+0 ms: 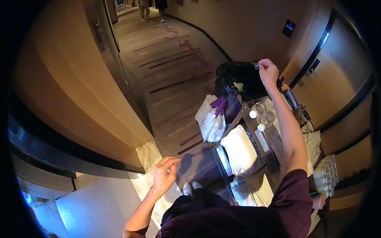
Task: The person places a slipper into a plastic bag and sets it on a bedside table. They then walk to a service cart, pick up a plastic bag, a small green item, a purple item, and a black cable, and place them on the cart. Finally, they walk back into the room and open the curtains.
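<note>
My left hand point(165, 174) hovers in mid-air by the doorway, fingers loosely curled and apart, with nothing in it. My right hand point(268, 73) reaches out over the far end of a housekeeping cart point(272, 138). Its fingers are bent together at the rim of a black plastic bag point(247, 73) that hangs there. A small greyish piece shows by the fingertips; whether it is pinched or part of the bag cannot be made out. Nearer on the cart are clear bottles with white caps point(261, 127) and a stack of folded white linen point(240, 145).
White and purple bags point(212, 122) hang from the cart's left side. Lower down sits more white linen point(253, 190), and several pale bottles point(325, 175) stand at right. A closed door point(336, 74) lies beyond. Two people point(143, 10) are down the carpeted corridor point(169, 74).
</note>
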